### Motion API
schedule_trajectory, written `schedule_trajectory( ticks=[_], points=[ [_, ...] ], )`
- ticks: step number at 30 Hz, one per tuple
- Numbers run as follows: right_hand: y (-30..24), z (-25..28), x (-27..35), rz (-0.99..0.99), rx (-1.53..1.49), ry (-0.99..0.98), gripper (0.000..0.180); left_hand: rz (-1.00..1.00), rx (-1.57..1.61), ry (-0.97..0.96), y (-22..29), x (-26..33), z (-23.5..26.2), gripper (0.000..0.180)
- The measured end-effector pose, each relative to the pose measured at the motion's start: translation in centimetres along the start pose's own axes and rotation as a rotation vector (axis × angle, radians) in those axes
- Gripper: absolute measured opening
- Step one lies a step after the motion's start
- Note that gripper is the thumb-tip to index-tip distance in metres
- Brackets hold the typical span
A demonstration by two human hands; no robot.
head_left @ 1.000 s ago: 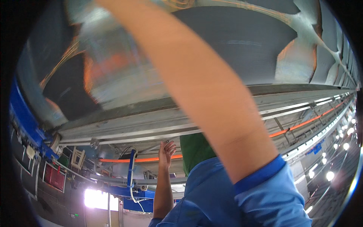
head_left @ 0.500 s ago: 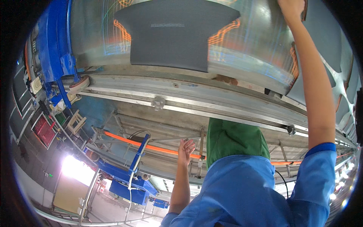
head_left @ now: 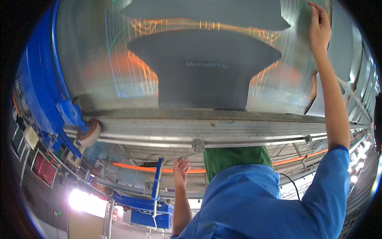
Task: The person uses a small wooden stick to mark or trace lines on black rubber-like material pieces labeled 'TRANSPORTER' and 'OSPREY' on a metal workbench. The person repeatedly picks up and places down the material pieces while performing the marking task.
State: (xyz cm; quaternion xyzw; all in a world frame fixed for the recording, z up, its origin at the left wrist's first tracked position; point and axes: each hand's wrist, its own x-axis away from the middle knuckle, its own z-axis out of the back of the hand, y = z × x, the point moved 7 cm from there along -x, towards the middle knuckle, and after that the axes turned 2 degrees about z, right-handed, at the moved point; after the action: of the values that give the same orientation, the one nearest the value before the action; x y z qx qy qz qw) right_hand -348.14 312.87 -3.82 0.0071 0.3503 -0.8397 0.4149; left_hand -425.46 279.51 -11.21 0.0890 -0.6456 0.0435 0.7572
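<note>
- A clear plastic sheet (head_left: 99, 63) filled the top of the view, grey shaped panels (head_left: 203, 75) showing through it.
- A metal rail (head_left: 223, 133) ran along the sheet's lower edge.
- A blue frame (head_left: 38, 79) curved down the sheet's left edge.
- The right hand (head_left: 319, 28) pressed flat on the sheet's upper right corner, fingers together.
- The left hand (head_left: 182, 169) reached up just under the rail, fingers loosely spread, holding nothing.

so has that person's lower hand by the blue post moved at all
No. The lower hand stays just right of the blue post, under the metal rail.
</note>
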Motion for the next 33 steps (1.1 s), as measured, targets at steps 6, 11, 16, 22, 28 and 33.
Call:
schedule_trajectory(
  ticks=[6,11,16,22,28,33],
  points=[
    [0.9,0.3,0.3,-0.052,0.122,-0.052,0.032,0.032,-0.021,-0.010,7.2,-1.2,-0.3,0.049],
    [0.3,-0.1,0.8,-0.103,0.113,-0.034,0.030,0.036,-0.032,-0.006,9.3,-1.7,0.7,0.038],
    [0.1,0.1,0.8,-0.061,0.090,0.002,0.027,0.051,-0.061,0.015,11.0,-1.8,2.6,0.041],
    [-0.1,0.1,0.8,-0.022,0.100,-0.012,0.028,0.023,-0.064,0.017,12.4,-1.9,2.8,0.034],
    [0.4,0.2,0.7,-0.026,0.095,-0.018,0.030,0.022,-0.073,0.013,13.1,-2.5,4.2,0.035],
    [1.1,0.4,1.0,-0.069,0.101,-0.023,0.030,0.037,-0.113,-0.005,13.5,-2.5,4.0,0.037]
  ],
)
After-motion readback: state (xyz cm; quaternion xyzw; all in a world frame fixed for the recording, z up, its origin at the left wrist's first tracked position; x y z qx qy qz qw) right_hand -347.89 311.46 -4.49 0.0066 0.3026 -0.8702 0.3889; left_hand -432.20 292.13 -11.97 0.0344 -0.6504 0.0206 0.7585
